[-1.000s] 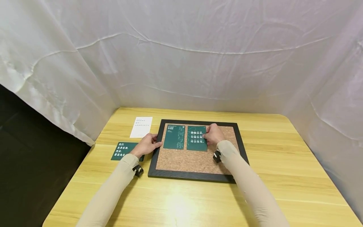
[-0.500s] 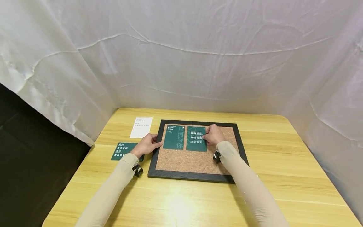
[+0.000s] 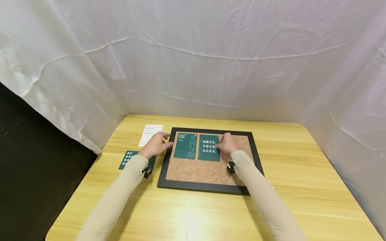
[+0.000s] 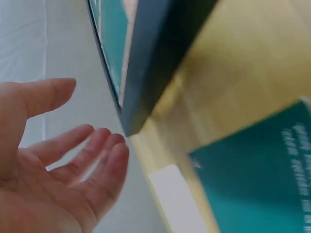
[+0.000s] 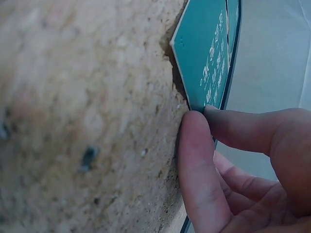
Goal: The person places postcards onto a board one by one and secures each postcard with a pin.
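A cork board (image 3: 193, 171) with a black frame lies on the table. Two dark green cards with white writing sit on its upper part, the left card (image 3: 184, 146) beside the right card (image 3: 208, 148). My right hand (image 3: 228, 144) pinches the right card's right edge between thumb and forefinger; the right wrist view shows the card (image 5: 206, 53) lying nearly flat over the cork. My left hand (image 3: 155, 144) is beside the frame's left side, fingers spread and relaxed. In the left wrist view this hand (image 4: 58, 179) holds nothing, its fingertips near the frame's corner.
Left of the board another green card (image 3: 128, 157) lies on the wooden table (image 3: 301, 167), partly hidden by the left wrist. A white card (image 3: 152, 130) with writing lies behind it. A pale curtain (image 3: 211, 77) hangs behind the table.
My left hand has come off the frame's left edge and shifted slightly up and away, covering more of the loose green card. The right hand keeps its pinch in the same spot.
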Available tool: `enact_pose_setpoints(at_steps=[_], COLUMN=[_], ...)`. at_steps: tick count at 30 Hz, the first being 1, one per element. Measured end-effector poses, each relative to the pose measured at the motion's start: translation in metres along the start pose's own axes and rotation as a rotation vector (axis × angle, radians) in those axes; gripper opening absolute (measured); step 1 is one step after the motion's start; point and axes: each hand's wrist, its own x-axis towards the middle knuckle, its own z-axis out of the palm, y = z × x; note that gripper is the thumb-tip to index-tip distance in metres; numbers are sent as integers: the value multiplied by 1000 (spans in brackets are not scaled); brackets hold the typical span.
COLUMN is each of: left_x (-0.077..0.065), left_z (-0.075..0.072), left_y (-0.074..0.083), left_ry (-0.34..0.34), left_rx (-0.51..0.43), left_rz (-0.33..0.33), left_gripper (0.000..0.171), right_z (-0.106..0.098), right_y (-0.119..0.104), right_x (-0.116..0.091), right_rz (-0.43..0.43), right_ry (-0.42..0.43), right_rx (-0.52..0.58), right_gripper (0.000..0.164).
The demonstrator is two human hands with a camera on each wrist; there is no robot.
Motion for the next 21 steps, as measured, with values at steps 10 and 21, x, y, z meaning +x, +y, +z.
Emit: enact_pose_setpoints(at_steps=[10, 21], left_x=[22, 26], left_z=[30, 62], left_y=[45, 68], left_ry=[-137, -217], left_rx=[261, 455], left_rz=[282, 425], left_gripper=[50, 43], right_z=[-4, -4], right_y=[1, 0], right_x=[1, -1], right_rz=[9, 7], right_ry=[-1, -1], right_rx=[-14, -13], right_gripper=[24, 21])
